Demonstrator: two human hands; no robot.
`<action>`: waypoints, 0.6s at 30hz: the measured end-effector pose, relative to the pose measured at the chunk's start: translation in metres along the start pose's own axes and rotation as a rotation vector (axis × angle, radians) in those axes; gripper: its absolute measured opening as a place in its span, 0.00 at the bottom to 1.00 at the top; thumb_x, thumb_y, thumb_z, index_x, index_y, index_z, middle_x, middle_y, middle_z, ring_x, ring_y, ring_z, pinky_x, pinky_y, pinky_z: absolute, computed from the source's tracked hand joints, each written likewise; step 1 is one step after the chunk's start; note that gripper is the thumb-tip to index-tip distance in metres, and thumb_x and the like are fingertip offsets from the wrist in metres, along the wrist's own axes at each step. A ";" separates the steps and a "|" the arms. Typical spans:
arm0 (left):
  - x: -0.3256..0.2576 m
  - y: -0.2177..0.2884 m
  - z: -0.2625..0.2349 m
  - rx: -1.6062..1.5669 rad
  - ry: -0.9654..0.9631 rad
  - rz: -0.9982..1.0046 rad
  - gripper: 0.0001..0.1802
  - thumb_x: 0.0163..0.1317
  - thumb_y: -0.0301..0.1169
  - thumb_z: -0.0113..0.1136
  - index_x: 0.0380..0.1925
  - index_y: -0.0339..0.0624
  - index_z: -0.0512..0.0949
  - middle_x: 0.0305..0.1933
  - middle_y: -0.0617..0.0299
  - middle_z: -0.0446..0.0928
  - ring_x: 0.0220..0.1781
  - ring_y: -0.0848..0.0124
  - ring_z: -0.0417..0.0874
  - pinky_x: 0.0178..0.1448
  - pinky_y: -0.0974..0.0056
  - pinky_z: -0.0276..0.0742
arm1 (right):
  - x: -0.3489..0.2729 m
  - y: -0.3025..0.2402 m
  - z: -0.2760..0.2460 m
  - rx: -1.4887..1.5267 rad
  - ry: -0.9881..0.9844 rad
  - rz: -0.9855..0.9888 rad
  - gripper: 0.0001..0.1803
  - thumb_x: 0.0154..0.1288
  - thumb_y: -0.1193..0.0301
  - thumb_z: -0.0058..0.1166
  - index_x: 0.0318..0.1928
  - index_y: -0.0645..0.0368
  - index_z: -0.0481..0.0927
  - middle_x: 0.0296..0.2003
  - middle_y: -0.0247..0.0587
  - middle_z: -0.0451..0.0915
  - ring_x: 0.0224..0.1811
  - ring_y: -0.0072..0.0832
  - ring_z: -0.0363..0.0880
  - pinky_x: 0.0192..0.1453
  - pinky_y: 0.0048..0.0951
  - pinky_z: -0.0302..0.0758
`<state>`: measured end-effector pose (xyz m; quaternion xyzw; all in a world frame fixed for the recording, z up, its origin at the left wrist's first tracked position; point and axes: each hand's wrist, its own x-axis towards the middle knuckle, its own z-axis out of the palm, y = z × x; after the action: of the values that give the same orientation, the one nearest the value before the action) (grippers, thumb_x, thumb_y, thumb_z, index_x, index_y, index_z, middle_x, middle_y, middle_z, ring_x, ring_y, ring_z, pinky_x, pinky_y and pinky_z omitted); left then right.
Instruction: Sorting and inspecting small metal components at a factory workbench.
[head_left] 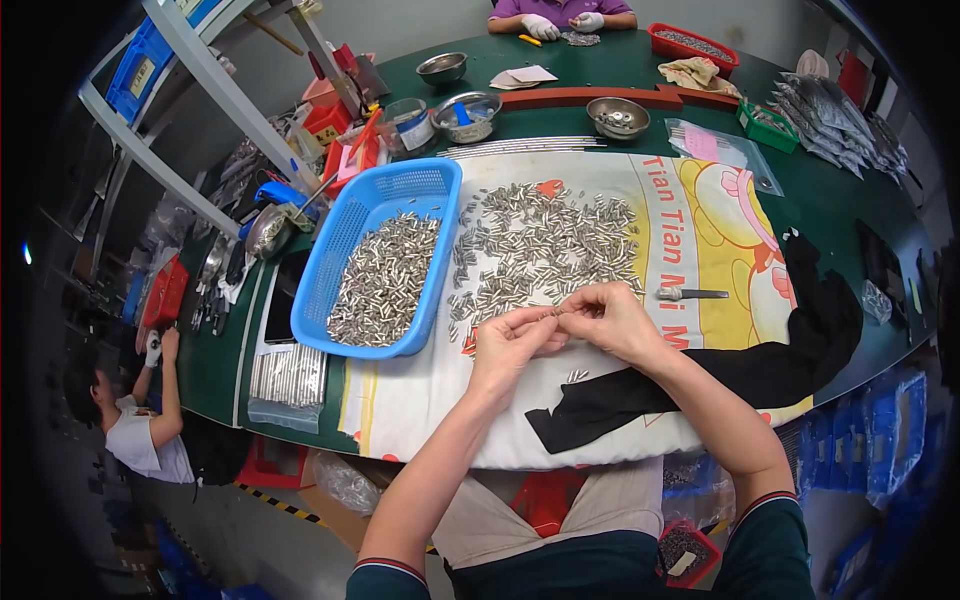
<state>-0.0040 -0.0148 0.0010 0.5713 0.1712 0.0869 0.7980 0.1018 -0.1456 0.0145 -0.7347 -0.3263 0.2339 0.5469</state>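
Observation:
My left hand [513, 345] and my right hand [608, 322] meet over the near edge of a spread of small metal pins [560, 240]. Fingertips of both are pinched together around something small; it looks like one of the pins, though the fingers mostly cover it. Left of the spread stands a blue plastic basket [447, 215], part filled with more pins [385, 285]. A few loose pins [578, 376] lie on the printed cloth [440, 420] just below my right hand. Beside my right forearm is a strip of black cloth [600, 405].
A small tool with a wrapped handle [690, 294] lies right of the pins. Metal rods [520, 147] and steel bowls [617, 118] are behind. Bagged rods [288, 375] lie at left. One person in white gloves [541, 27] works across the table, another person [145, 430] at far left.

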 end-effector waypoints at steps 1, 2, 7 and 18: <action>0.000 0.000 -0.001 -0.001 0.003 -0.002 0.11 0.61 0.24 0.55 0.42 0.28 0.76 0.35 0.53 0.81 0.34 0.71 0.83 0.41 0.72 0.81 | 0.000 -0.001 0.000 0.009 -0.015 0.000 0.09 0.51 0.74 0.59 0.30 0.69 0.81 0.21 0.37 0.80 0.24 0.16 0.75 0.29 0.20 0.73; 0.000 -0.001 -0.001 0.006 0.000 0.008 0.12 0.61 0.24 0.56 0.42 0.28 0.76 0.35 0.52 0.81 0.34 0.71 0.83 0.41 0.72 0.81 | 0.000 -0.001 0.000 0.018 -0.029 0.000 0.09 0.52 0.74 0.58 0.30 0.69 0.81 0.22 0.37 0.80 0.24 0.16 0.76 0.29 0.20 0.74; 0.000 -0.003 -0.003 0.014 -0.012 0.024 0.12 0.61 0.23 0.56 0.42 0.27 0.76 0.36 0.52 0.81 0.34 0.71 0.83 0.41 0.73 0.81 | -0.001 0.000 0.001 0.012 -0.033 0.000 0.10 0.53 0.72 0.59 0.32 0.68 0.81 0.22 0.32 0.77 0.24 0.13 0.71 0.28 0.18 0.69; -0.002 0.000 -0.003 0.025 -0.056 -0.017 0.14 0.62 0.23 0.53 0.46 0.27 0.74 0.37 0.50 0.80 0.37 0.69 0.84 0.45 0.70 0.81 | 0.000 0.002 0.000 -0.057 0.000 -0.003 0.10 0.50 0.73 0.61 0.29 0.69 0.80 0.20 0.35 0.79 0.22 0.15 0.73 0.27 0.20 0.72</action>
<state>-0.0067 -0.0124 0.0005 0.5820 0.1549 0.0620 0.7959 0.1026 -0.1457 0.0125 -0.7493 -0.3339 0.2237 0.5262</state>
